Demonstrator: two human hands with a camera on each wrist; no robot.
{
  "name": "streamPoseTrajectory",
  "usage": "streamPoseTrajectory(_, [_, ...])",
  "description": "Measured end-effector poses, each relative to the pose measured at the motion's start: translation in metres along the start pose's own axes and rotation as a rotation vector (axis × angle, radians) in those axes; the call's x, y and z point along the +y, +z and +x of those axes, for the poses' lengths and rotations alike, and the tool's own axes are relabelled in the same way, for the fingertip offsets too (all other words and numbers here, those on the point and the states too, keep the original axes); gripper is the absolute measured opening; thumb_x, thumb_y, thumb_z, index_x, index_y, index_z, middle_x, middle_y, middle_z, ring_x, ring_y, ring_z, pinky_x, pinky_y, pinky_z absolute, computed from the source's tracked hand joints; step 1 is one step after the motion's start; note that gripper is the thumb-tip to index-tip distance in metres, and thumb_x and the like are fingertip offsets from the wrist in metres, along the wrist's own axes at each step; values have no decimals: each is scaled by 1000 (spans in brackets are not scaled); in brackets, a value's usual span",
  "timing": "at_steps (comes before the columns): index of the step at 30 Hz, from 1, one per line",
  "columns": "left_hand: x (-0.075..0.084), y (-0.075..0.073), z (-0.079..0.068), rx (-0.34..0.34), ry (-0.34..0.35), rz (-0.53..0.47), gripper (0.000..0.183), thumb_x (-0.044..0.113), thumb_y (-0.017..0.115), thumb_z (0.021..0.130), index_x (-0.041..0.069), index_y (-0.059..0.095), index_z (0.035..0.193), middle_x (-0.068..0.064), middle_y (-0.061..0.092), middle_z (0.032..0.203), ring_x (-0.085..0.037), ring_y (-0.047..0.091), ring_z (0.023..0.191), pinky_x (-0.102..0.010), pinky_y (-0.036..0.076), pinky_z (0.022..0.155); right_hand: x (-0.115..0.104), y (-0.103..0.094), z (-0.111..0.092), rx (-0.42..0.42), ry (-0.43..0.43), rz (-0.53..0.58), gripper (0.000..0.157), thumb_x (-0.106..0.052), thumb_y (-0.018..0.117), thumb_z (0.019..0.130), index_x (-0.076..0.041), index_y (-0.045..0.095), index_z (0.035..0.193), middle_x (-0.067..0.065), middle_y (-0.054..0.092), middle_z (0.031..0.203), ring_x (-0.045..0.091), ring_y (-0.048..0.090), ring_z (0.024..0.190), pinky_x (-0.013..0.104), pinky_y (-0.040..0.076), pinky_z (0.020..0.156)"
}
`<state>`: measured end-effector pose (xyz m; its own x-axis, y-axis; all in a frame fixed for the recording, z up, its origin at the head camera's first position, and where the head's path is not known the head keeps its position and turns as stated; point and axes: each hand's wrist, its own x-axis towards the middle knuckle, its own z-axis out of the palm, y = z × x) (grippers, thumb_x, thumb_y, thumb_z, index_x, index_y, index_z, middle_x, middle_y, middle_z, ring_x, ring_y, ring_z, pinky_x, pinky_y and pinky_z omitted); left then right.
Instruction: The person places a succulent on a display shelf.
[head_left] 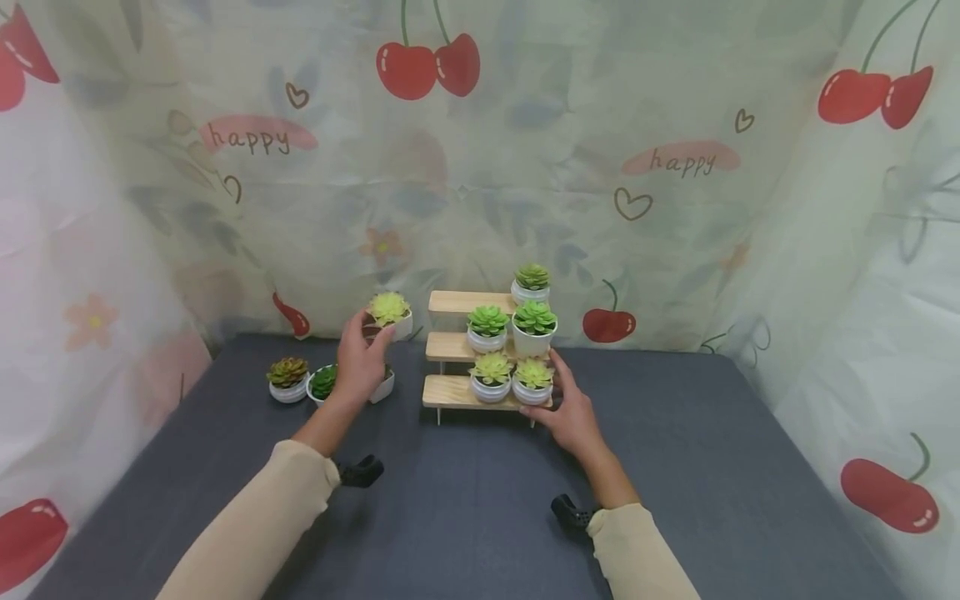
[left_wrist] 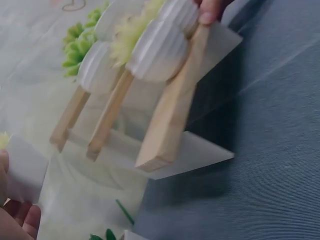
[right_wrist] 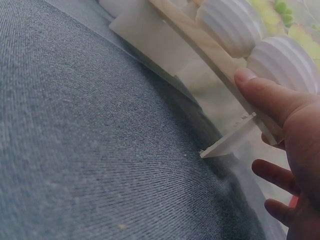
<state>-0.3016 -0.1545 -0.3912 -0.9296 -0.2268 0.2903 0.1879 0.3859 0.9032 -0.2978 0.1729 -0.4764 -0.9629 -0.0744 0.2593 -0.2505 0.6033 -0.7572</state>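
Note:
My left hand (head_left: 360, 362) grips a white-potted yellow-green artificial succulent (head_left: 390, 308), lifted above the table left of a three-step wooden stand (head_left: 448, 389). In the left wrist view, the fingers hold the white pot (left_wrist: 26, 167) by its sides. My right hand (head_left: 576, 421) pinches the right end of the stand's lowest step; its thumb (right_wrist: 255, 86) lies on the board beside a ribbed white pot (right_wrist: 285, 62), with the lower fingers spread free. Several potted succulents fill the right part of the steps: two on the bottom, two on the middle, one (head_left: 532, 279) on top.
Left of the stand, a brownish succulent (head_left: 288, 375), a dark green one (head_left: 323, 382) and a white pot (head_left: 383, 388) partly behind my left hand stand on the dark cloth-covered table (head_left: 480, 517). A cherry-printed curtain (head_left: 517, 167) encloses the back and sides.

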Motion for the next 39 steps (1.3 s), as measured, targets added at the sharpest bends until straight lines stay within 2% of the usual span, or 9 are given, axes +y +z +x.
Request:
streamPoseTrajectory(8, [8,2,24,-10,70,-15,46,24,56,101,0,44,138,-21,46,131,-34,50,119,-45,44,97,-2,1,2,1,-6,7,107,-27,87,74,-32,18,156,13,57,133,29,55,117,55,39,98])
streamPoseTrajectory(19, [17,16,42,-28,128,5,47,19,57,100,-2,43,140,-22,48,133,-35,51,117,-45,43,97,-4,-2,3,7,-19,17,107,-27,87,73,-31,19,156,14,57,133,30,55,118,56,38,98])
streamPoseTrajectory(24, [24,23,45,-61,152,2,43,16,58,99,-5,47,136,-24,50,128,-36,53,114,-44,44,95,-3,-2,3,-2,-9,8,107,-28,87,74,-32,18,156,13,56,135,30,53,120,56,38,99])
streamPoseTrajectory(28, [27,28,47,-89,168,36,38,16,57,99,-4,50,130,-23,51,125,-36,54,112,-44,44,95,-3,-1,2,-4,-8,9,107,-27,87,74,-32,17,156,13,56,136,30,52,122,56,37,100])
streamPoseTrajectory(32, [30,33,47,-107,158,97,36,20,57,100,-3,53,127,-22,51,127,-35,53,115,-46,44,95,-2,-1,1,-7,-11,8,107,-28,87,74,-32,18,156,13,56,135,30,53,121,56,38,99])
streamPoseTrajectory(35, [34,36,47,-123,120,143,44,27,58,100,1,51,134,-19,52,133,-34,49,121,-48,42,98,-2,-1,0,-13,-5,4,107,-29,86,75,-31,18,156,13,56,135,30,54,118,55,40,96])
streamPoseTrajectory(39, [39,41,46,-143,62,134,56,34,59,98,6,45,144,-14,51,139,-32,44,129,-47,38,102,-1,-1,-1,-14,4,1,106,-29,86,75,-31,17,156,14,55,135,31,54,118,54,42,94])
